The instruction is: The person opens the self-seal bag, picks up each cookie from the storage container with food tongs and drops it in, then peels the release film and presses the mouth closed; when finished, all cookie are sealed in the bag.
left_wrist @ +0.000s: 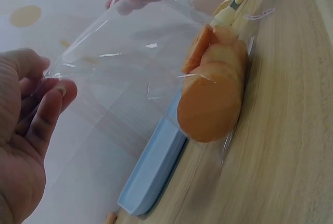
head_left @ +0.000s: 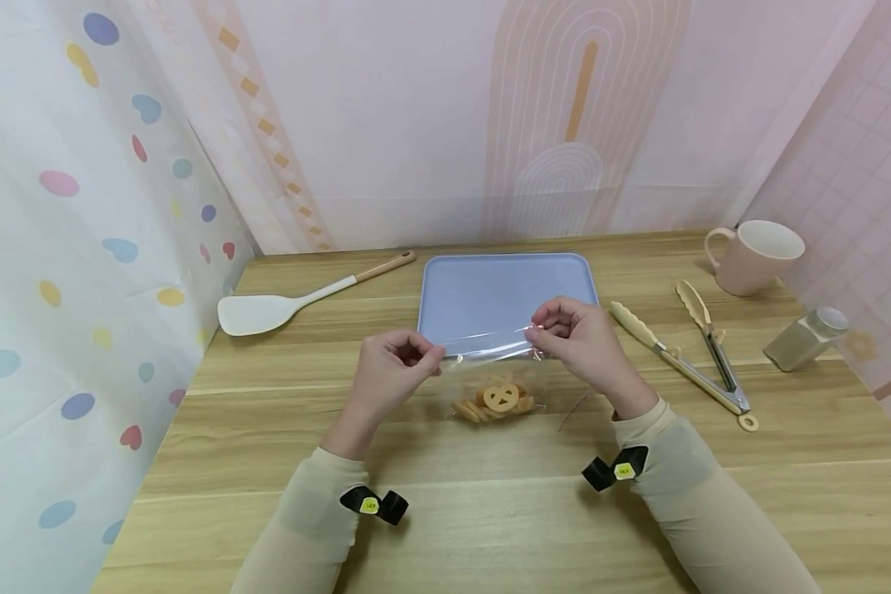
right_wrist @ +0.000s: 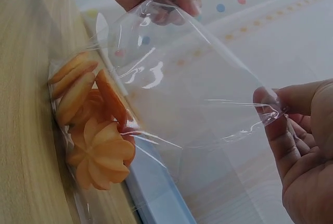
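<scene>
A clear plastic bag [head_left: 460, 375] is stretched between both hands, its top edge pulled taut. My left hand [head_left: 392, 367] pinches one upper corner between thumb and fingers; my right hand [head_left: 582, 342] pinches the other. At the bag's bottom lie several golden cookies [head_left: 501, 398], one with a pumpkin-face cutout. A flower-shaped cookie [right_wrist: 101, 153] shows in the right wrist view, and a round flat one [left_wrist: 209, 109] faces the left wrist camera. The bag's lower end meets or hovers just over the wooden table; which one, I cannot tell.
Behind the bag lies a light blue tray [head_left: 505, 285]. To the left is a white spatula [head_left: 260, 314] with a wooden handle. On the right are open tongs [head_left: 701, 379], a pink mug [head_left: 757, 260] and a glass shaker [head_left: 803, 340]. A thin twist tie [head_left: 573, 412] lies beside the bag.
</scene>
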`<state>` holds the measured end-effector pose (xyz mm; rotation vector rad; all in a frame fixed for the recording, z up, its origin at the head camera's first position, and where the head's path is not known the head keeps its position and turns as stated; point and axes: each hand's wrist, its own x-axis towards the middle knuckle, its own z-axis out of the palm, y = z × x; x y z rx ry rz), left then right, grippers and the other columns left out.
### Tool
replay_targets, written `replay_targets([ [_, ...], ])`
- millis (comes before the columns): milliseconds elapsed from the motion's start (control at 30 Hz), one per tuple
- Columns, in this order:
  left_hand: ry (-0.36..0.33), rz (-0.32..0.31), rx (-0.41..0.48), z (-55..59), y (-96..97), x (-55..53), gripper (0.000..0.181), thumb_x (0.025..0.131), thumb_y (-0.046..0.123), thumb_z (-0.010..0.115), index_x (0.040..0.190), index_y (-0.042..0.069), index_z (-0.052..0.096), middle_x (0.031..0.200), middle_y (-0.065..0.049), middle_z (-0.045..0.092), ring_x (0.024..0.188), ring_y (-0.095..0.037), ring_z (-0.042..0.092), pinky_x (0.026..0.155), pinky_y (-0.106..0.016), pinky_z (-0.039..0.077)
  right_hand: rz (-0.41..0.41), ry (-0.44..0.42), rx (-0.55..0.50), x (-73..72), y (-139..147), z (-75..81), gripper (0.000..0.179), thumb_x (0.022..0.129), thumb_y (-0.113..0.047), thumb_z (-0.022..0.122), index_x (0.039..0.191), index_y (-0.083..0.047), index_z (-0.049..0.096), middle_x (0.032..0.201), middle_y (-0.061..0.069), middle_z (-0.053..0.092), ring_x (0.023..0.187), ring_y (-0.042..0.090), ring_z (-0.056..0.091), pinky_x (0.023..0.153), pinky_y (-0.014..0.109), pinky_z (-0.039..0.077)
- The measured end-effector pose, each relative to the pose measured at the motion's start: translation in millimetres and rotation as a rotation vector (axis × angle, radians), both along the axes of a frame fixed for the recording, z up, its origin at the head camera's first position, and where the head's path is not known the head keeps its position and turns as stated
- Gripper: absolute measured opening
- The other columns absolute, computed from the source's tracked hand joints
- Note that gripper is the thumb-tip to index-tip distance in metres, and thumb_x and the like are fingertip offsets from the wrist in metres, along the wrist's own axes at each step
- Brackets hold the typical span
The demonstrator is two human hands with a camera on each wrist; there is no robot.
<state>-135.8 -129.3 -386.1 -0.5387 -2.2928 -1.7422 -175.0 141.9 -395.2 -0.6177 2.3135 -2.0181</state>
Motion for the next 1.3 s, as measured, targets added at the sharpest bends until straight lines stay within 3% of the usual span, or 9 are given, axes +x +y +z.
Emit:
replay_targets([
  [233,-0.045,0.028,0.077,-17.8,-2.6,-10.0,0.019,0.083,-0.006,0.068,0.07,-0.001,0.056,0.071,-0.013,0.067,0.057,-0.018,0.064,0.047,-0.024,0.051,0.014,-0.013,-0.031,-0.1,1.3,0.7,0.02,0.086,0.001,0.069,0.101,0.005,0.056,0.083,0.014,0.065,0.069,0.017,0.067,0.062,0.033,0.059],
  [367,-0.126,-0.045,0.162,-18.1,-5.4,-11.0,0.013,0.086,-0.005,0.065,0.09,-0.003,0.053,0.077,-0.015,0.064,0.062,-0.022,0.066,0.058,-0.034,0.058,0.048,-0.031,-0.083,0.0,1.0,0.7,0.019,0.088,0.003,0.066,0.103,0.007,0.056,0.085,0.015,0.064,0.071,0.02,0.068,0.067,0.039,0.059],
  [500,-0.201,-0.129,0.207,-16.1,-4.9,-11.4,0.026,0.091,-0.002,0.061,0.115,-0.003,0.052,0.081,-0.014,0.061,0.065,-0.02,0.064,0.062,-0.032,0.057,0.063,0.019,-0.062,0.5,1.2,0.8,0.018,0.088,0.003,0.066,0.104,0.007,0.057,0.085,0.013,0.065,0.071,0.019,0.068,0.066,0.038,0.059],
  [633,-0.272,-0.148,0.149,-16.1,-1.4,-11.2,0.024,0.093,0.009,0.064,0.114,-0.002,0.059,0.082,-0.014,0.062,0.068,-0.019,0.064,0.065,-0.029,0.056,0.079,0.083,-0.032,1.1,0.7,0.6,0.017,0.087,0.003,0.067,0.103,0.006,0.059,0.084,0.014,0.066,0.07,0.018,0.068,0.065,0.035,0.059],
  [900,-0.308,-0.061,0.006,-12.7,-0.8,-8.3,0.02,0.091,0.016,0.067,0.101,-0.001,0.068,0.086,-0.011,0.067,0.075,-0.022,0.066,0.072,-0.043,0.057,0.088,0.09,-0.038,1.2,1.7,-0.3,0.018,0.087,0.005,0.066,0.104,0.006,0.06,0.086,0.015,0.065,0.071,0.026,0.068,0.065,0.038,0.059],
  [1000,-0.291,-0.051,-0.016,-9.4,1.8,-7.1,0.018,0.092,0.013,0.066,0.1,-0.003,0.068,0.087,-0.013,0.067,0.077,-0.024,0.066,0.073,-0.047,0.056,0.058,0.119,0.034,3.7,2.3,5.4,0.019,0.087,0.002,0.067,0.105,0.003,0.061,0.088,0.014,0.066,0.074,0.027,0.068,0.064,0.035,0.059],
  [1067,-0.26,-0.045,-0.025,-6.4,5.3,-4.2,0.014,0.092,0.011,0.066,0.097,-0.002,0.068,0.086,-0.013,0.067,0.078,-0.026,0.066,0.068,-0.038,0.057,0.025,0.185,0.112,4.9,2.6,7.9,0.02,0.087,-0.002,0.069,0.106,-0.001,0.063,0.092,0.012,0.067,0.079,0.025,0.067,0.068,0.033,0.057],
  [1200,-0.108,-0.035,-0.096,0.7,14.2,4.7,0.009,0.09,0.011,0.068,0.092,0.003,0.07,0.081,-0.007,0.067,0.066,-0.021,0.059,0.051,-0.022,0.046,-0.034,0.464,0.312,11.8,-2.8,15.9,0.03,0.081,-0.01,0.077,0.108,-0.005,0.066,0.103,0.007,0.069,0.097,0.02,0.064,0.084,0.035,0.052],
  [1300,0.058,-0.05,-0.181,4.1,19.8,10.2,0.005,0.09,0.01,0.068,0.089,0.006,0.071,0.077,-0.001,0.067,0.059,-0.013,0.052,0.05,-0.021,0.043,-0.016,0.682,0.413,21.9,-14.0,26.9,0.034,0.077,-0.014,0.081,0.107,-0.005,0.068,0.106,0.005,0.069,0.103,0.021,0.061,0.091,0.037,0.049],
])
